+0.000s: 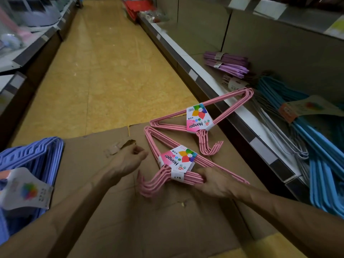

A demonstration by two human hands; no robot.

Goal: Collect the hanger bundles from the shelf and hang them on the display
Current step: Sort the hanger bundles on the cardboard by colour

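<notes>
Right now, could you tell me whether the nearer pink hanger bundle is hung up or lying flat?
Lying flat. The nearer pink hanger bundle rests on the flattened cardboard, with the right hand gripping its wires.

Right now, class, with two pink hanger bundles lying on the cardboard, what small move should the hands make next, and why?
Probably lift the nearer pink hanger bundle off the cardboard. The right hand already grips its wires beside the label, while the left hand hovers loosely curled and holds nothing, free to steady the hooks. The farther pink hanger bundle lies untouched.
</notes>
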